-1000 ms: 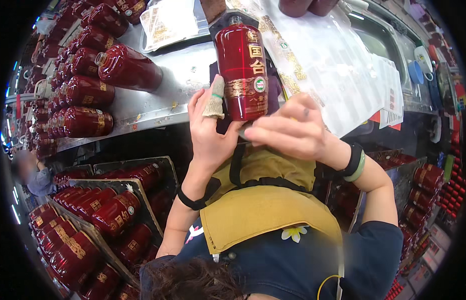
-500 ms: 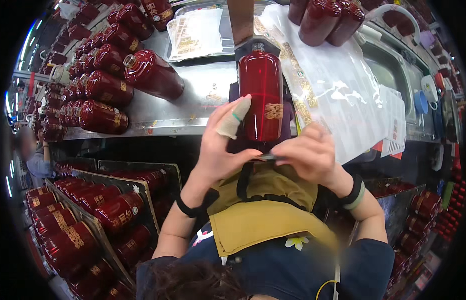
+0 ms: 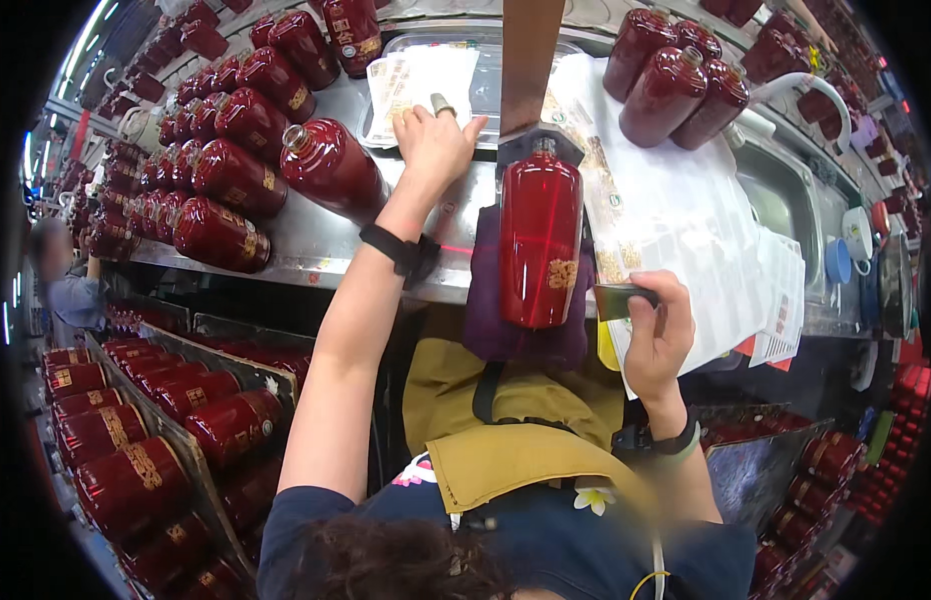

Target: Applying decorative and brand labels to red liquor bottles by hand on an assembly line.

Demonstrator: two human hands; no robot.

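Note:
A dark red glossy bottle (image 3: 541, 240) with a gold decal low on its front lies on a purple cloth (image 3: 486, 320) in front of me, its neck pointing away. My left hand (image 3: 433, 148) reaches over the bench to a tray (image 3: 486, 85), its fingers apart on the near edge of some small white and gold decal sheets (image 3: 436, 75). One of its fingers wears a beige cover. To the right of the bottle, my right hand (image 3: 661, 335) grips a dark flat scraper (image 3: 626, 301) between thumb and fingers, apart from the bottle.
Many red bottles crowd the bench's left side, the nearest large one (image 3: 331, 165) beside my left forearm. Large decal sheets (image 3: 676, 220) cover the right side, with several bottles (image 3: 666, 95) behind. A sink (image 3: 776, 180) and blue cup (image 3: 838, 260) are farther right. Crates of bottles (image 3: 136, 470) stand low left.
My left hand has left the bottle and moved forward to the decal sheets in the tray. My right hand, with the scraper, has moved from the bottle's base to its right side.

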